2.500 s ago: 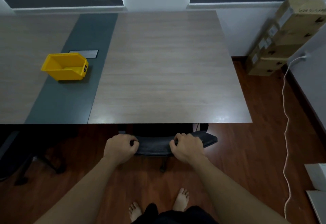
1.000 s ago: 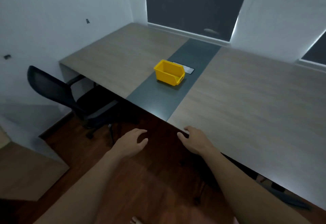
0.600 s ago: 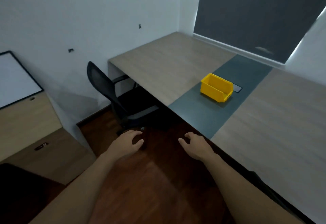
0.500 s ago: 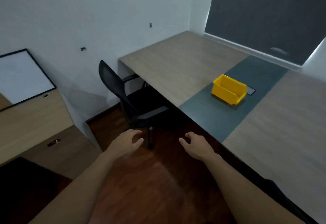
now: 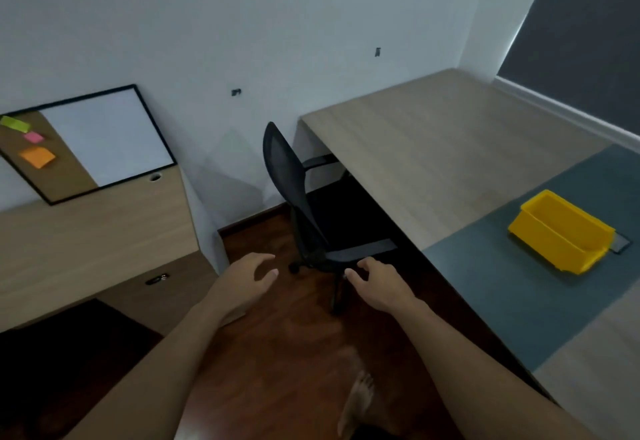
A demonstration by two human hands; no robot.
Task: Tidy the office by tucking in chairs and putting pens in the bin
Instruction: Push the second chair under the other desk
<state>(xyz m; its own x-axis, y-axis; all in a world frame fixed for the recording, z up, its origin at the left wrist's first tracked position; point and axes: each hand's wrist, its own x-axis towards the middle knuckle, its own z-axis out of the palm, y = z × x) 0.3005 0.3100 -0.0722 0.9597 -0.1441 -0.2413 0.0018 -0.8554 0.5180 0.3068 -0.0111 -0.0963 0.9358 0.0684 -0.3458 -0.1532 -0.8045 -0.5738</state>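
Observation:
A black mesh office chair [image 5: 294, 194] stands partly pulled out from the long wooden desk [image 5: 433, 149], its seat half under the desktop and its back turned away from the desk. A yellow bin [image 5: 557, 232] sits on the desk's grey middle strip, at the right. My left hand [image 5: 247, 282] and my right hand [image 5: 375, 280] are stretched out in front of me, fingers relaxed and holding nothing, both a short way from the chair. No pens are in view.
A low wooden cabinet [image 5: 86, 242] stands at the left with a framed whiteboard [image 5: 90, 142] leaning on it, carrying sticky notes. Dark wood floor [image 5: 277, 353] lies between cabinet and desk. My bare foot [image 5: 360, 401] is at the bottom.
I let go of the first chair, tucked under the desk, and turned left. The second chair and the cabinet have come into view and closer; both hands now reach out with nothing in them.

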